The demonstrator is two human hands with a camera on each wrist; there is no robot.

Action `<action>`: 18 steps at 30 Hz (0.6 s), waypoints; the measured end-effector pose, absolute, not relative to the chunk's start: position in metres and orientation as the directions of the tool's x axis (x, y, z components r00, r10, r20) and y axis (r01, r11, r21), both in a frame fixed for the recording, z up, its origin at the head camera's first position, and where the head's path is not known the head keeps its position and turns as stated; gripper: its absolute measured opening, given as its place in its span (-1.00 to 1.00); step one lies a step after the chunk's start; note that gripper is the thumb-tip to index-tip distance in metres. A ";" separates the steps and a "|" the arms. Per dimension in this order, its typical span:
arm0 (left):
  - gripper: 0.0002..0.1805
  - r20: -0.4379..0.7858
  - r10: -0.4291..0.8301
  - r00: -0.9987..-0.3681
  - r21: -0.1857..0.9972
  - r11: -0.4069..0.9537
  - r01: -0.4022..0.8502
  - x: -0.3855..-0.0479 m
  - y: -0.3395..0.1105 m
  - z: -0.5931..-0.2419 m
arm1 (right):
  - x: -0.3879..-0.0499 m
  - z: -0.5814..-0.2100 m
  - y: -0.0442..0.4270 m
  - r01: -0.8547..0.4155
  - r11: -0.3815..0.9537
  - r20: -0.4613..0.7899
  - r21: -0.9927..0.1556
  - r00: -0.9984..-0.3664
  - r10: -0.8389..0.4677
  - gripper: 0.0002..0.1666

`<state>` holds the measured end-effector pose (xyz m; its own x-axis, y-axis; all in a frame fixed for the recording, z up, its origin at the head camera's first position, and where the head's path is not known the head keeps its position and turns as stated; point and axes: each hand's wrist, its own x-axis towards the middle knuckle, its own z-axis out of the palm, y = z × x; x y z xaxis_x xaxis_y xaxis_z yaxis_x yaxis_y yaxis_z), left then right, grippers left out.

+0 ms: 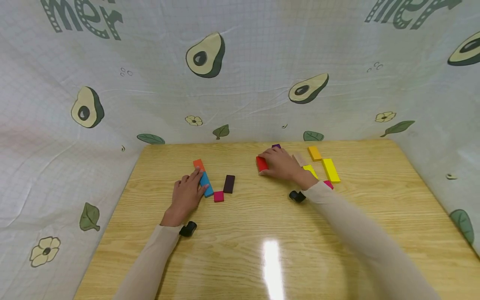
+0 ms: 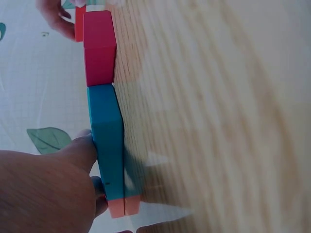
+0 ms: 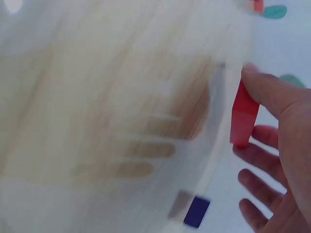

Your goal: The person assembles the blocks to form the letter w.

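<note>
The left hand (image 1: 186, 195) rests around a blue block (image 1: 206, 185), thumb on one side and fingers on the other; an orange block (image 1: 199, 165) lies end to end with it. In the left wrist view a crimson block (image 2: 100, 63) stands near the far end of the blue one (image 2: 108, 141). A dark block (image 1: 229, 183) lies right of the small crimson block (image 1: 218, 196). In the right wrist view the right hand (image 3: 286, 145) pinches a red block (image 3: 244, 114) between thumb and fingers; in the head view the red block (image 1: 262, 164) is at its left side.
Right of and behind the right hand lie a purple block (image 1: 276, 146), a beige block (image 1: 299, 158), an orange-yellow block (image 1: 314, 153), two yellow blocks, one long (image 1: 331, 170), and a crimson block (image 1: 328, 184) partly behind the wrist. A patterned cloth (image 1: 255, 104) rises behind the wooden table (image 1: 232, 250).
</note>
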<state>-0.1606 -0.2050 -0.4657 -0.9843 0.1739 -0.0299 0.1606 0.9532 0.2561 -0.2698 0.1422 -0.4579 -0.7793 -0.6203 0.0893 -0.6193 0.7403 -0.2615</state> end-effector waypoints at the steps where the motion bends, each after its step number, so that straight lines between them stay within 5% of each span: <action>1: -0.31 -0.030 0.173 -0.984 0.257 0.953 0.160 -0.160 -0.205 -0.466 | -0.267 -0.457 0.139 -0.615 0.742 0.094 -0.266 -0.783 -0.615 -0.23; 18: -0.29 -0.027 0.172 -0.985 0.262 0.952 0.159 -0.161 -0.207 -0.468 | -0.254 -0.455 0.072 -0.545 0.773 0.096 -0.324 -0.832 -0.546 -0.22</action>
